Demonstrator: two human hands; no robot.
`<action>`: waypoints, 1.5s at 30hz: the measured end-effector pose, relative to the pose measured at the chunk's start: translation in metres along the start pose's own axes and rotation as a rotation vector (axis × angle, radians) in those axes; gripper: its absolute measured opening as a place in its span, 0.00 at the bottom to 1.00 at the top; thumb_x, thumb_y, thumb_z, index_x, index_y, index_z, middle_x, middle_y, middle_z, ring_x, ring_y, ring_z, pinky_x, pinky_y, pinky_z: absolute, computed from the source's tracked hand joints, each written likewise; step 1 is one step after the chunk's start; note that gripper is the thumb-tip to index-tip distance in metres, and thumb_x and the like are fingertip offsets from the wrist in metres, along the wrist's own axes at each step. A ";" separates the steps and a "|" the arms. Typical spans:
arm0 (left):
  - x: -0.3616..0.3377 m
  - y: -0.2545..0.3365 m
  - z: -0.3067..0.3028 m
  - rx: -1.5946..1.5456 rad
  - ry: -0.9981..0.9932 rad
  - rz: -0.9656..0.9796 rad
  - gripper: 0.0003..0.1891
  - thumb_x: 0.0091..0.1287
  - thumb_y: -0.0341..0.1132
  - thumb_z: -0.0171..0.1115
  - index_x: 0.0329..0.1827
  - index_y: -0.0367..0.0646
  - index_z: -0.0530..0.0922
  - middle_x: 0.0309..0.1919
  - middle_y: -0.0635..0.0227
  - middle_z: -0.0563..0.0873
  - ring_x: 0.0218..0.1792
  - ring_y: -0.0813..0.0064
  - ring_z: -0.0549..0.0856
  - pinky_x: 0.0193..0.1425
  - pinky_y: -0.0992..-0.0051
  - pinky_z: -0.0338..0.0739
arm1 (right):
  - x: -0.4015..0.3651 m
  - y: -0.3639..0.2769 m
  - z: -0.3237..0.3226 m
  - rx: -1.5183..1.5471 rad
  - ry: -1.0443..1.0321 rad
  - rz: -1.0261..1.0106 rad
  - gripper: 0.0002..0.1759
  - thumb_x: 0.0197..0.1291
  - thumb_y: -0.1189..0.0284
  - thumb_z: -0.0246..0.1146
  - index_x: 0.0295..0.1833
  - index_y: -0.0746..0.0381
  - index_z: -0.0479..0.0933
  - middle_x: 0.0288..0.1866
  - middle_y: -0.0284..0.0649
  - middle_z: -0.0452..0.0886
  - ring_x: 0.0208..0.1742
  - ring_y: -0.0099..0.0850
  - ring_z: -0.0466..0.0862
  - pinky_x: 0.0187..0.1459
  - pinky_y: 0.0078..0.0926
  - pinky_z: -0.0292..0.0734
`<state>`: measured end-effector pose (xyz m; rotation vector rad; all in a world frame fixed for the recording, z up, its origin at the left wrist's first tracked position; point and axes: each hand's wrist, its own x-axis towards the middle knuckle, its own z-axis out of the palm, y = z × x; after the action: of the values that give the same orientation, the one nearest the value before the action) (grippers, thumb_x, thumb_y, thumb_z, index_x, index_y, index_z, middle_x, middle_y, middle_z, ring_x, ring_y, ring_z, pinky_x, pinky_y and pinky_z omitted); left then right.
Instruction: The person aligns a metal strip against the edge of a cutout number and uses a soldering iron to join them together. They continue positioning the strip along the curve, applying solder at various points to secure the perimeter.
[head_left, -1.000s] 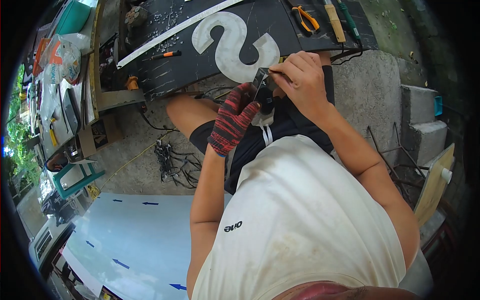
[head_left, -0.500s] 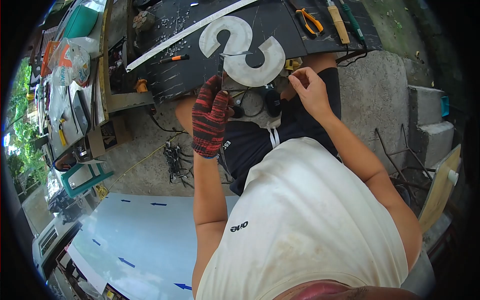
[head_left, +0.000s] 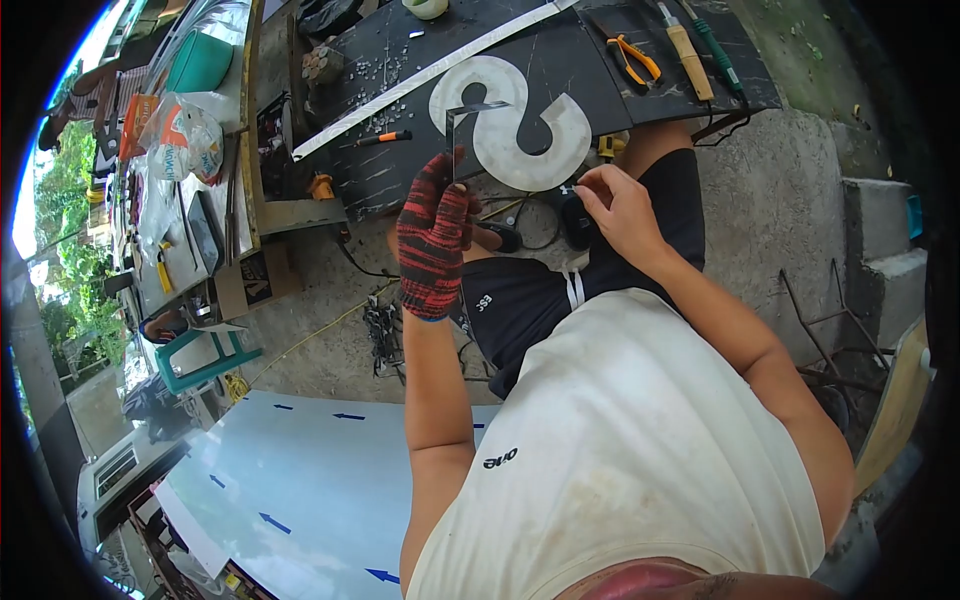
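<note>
My left hand (head_left: pixel 433 240), in a red and black striped knit glove, pinches a thin dark bent strip (head_left: pixel 450 145). The strip stands up from the fingers and turns sharply at its top, where it overlaps a white S-shaped piece (head_left: pixel 500 160) in this view. That S lies flat on the black marbled table (head_left: pixel 560 60) near its front edge. To the right of it, my bare right hand (head_left: pixel 622 205) hovers over my lap with thumb and fingertips drawn together. I cannot tell whether anything small is between them.
A long white strip (head_left: pixel 430 75) lies diagonally across the table beside small scattered bits (head_left: pixel 385 90) and an orange-black cutter (head_left: pixel 384 138). Orange-handled pliers (head_left: pixel 634 62), a wooden-handled tool (head_left: pixel 686 58) and a green-handled tool (head_left: pixel 712 50) lie at right. Behind me is a pale blue panel (head_left: pixel 320 470).
The whole view has shifted, so the table appears lower and farther right. The strip's bent end now overlaps the S's upper left instead of its middle. Both hands keep their grips.
</note>
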<state>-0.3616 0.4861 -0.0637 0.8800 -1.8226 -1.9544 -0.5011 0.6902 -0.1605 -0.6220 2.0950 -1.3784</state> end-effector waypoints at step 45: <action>0.008 -0.018 0.047 -0.507 -0.227 -0.263 0.14 0.76 0.43 0.69 0.57 0.47 0.81 0.34 0.70 0.88 0.27 0.79 0.83 0.31 0.78 0.76 | 0.018 -0.096 -0.012 -0.262 0.461 -0.888 0.10 0.51 0.79 0.76 0.40 0.61 0.86 0.29 0.36 0.78 0.30 0.34 0.80 0.32 0.31 0.77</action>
<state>-0.3941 0.5201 -0.0833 0.7788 -1.2508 -2.6089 -0.5146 0.6515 -0.0715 -1.6137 2.5064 -1.8372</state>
